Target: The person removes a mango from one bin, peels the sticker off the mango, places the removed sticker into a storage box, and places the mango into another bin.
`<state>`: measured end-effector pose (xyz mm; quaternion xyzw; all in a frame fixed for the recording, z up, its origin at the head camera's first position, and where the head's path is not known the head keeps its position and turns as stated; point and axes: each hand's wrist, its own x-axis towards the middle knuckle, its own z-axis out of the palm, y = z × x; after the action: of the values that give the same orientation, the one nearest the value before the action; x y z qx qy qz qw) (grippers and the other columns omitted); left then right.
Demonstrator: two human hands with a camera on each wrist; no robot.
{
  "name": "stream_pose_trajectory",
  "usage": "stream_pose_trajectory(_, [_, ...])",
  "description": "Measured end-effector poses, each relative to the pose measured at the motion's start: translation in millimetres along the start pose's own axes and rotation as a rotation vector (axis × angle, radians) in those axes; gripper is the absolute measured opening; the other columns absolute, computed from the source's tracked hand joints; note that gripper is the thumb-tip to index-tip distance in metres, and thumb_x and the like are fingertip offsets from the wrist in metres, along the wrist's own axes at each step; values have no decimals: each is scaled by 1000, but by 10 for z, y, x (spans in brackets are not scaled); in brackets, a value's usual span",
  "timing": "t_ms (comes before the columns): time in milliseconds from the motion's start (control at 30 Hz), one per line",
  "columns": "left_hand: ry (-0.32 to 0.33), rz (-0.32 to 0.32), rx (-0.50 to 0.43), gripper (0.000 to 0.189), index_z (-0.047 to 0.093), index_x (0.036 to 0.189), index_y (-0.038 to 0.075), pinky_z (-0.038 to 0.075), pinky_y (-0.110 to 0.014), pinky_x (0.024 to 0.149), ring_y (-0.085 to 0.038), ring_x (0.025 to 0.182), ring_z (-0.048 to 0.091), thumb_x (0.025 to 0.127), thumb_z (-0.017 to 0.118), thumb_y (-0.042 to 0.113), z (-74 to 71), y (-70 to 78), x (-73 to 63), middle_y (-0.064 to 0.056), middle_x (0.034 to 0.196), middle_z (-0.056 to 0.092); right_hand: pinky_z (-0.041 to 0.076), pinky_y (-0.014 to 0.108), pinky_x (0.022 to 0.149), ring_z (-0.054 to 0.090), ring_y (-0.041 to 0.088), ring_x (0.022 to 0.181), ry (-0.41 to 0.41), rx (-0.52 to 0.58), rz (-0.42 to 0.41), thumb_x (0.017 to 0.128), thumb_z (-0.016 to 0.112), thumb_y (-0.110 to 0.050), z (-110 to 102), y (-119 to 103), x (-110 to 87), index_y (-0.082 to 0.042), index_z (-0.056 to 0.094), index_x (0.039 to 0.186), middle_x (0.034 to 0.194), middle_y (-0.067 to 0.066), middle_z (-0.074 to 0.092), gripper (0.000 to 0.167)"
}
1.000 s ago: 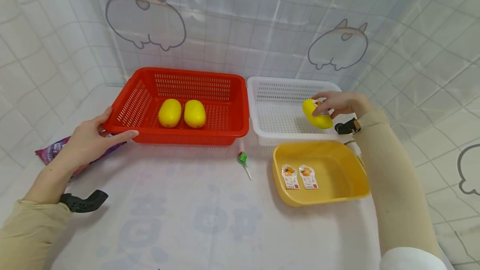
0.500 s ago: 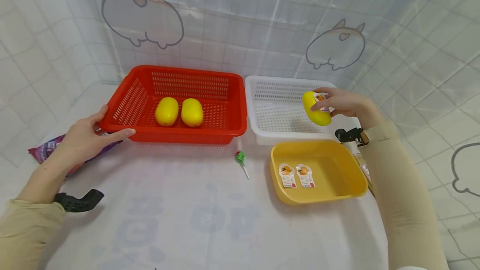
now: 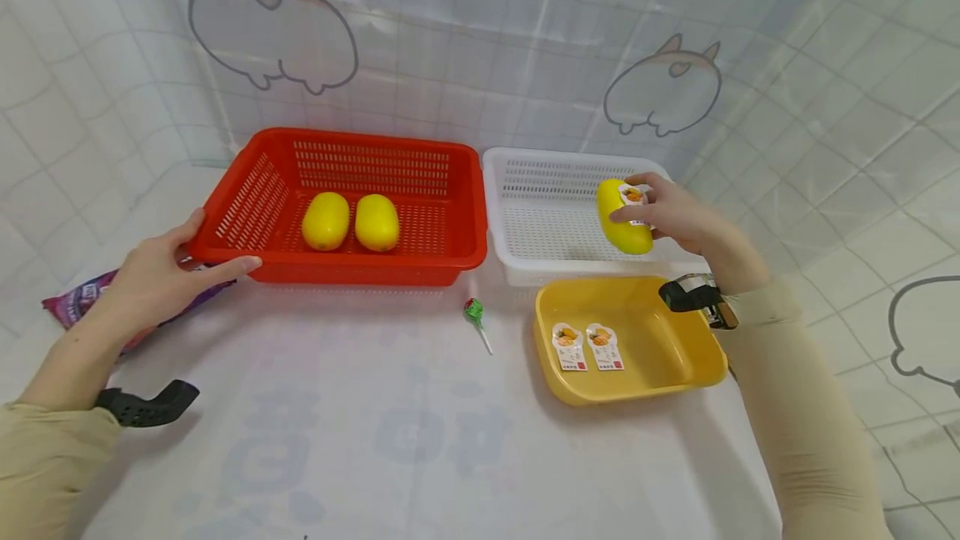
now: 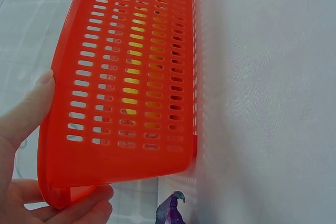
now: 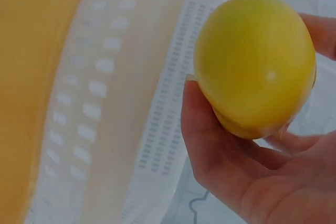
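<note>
My right hand (image 3: 671, 211) holds a yellow mango (image 3: 625, 227) between thumb and fingers, over the right part of the white basket (image 3: 517, 252). A white label with a fruit picture (image 3: 635, 198) shows on its upper side. In the right wrist view, the smooth rounded end of the mango (image 5: 252, 61) faces the camera. At the front left corner of the red basket (image 3: 360, 269), my left hand (image 3: 157, 277) grips the rim. The left wrist view has the thumb along the rim and fingers (image 4: 86, 205) curled beneath the corner. Two yellow fruits (image 3: 326, 222) lie inside the red basket.
In front of the white basket stands a yellow tub (image 3: 645, 357), two fruit labels (image 3: 570, 348) stuck inside it. A green-wrapped lollipop (image 3: 474, 312) lies on the table between the containers. A purple packet (image 3: 82, 300) lies under the left forearm. Behind hangs a printed curtain (image 3: 465, 48).
The mango has risen slightly in my right hand, and that wrist has shifted so its camera overlaps the tub. My left hand keeps its grip. The whole head view has drifted slightly.
</note>
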<state>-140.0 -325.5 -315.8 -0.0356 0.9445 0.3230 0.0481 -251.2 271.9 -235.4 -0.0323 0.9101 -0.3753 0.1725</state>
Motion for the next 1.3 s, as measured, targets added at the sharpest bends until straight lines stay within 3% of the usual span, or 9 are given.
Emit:
stream_pose_trajectory(267, [-8,1,5,107,-11,157,16,40,-75,91,-58,133,25,91,61,61,13,-21,22,-38,158,13,51,26,82,54,22,92,91,3,-21,96,67,-34,126,-12,-115,-9,16,156,120,15,43,82])
stream_pose_trajectory(500, [-7,6,14,109,-11,157,15,43,-70,86,-55,128,27,91,61,62,20,-30,44,-39,156,16,46,29,84,47,27,104,213,-74,-36,94,66,-45,279,-26,-295,-13,21,157,130,15,46,84])
stream_pose_trajectory(700, [-13,6,12,109,-12,157,16,44,-70,86,-55,128,26,90,61,63,16,-29,63,-39,157,15,45,23,71,46,24,96,270,-44,-87,94,67,-42,390,-6,-425,-12,23,156,120,13,48,82])
stream_pose_trajectory(833, [-13,2,18,110,-12,157,16,45,-70,83,-55,128,26,90,60,64,3,-47,73,-39,157,13,46,20,67,47,24,95,289,-34,-97,93,68,-43,470,3,-484,-12,25,157,119,14,49,83])
stream_pose_trajectory(1300, [-18,-2,38,110,-14,156,18,44,-73,83,-59,129,24,90,60,64,1,-102,96,-40,157,11,49,24,75,49,28,106,263,28,-60,92,70,-43,644,4,-651,-18,25,158,132,16,49,84])
